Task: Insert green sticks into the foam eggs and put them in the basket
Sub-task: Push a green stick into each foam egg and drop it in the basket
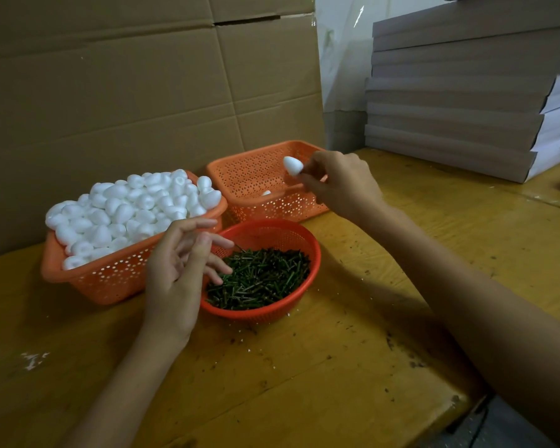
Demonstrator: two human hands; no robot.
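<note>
The right hand pinches a foam egg at its fingertips, with the basket just below them. The left hand has loose, spread fingers above the green sticks, perhaps touching some.

Right hand holds foam egg (white) above basket.

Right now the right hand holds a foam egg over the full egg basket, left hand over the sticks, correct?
No. The head view shows the right hand holding the foam egg over the nearly empty basket, not the full basket. The left hand is over the sticks.
</note>
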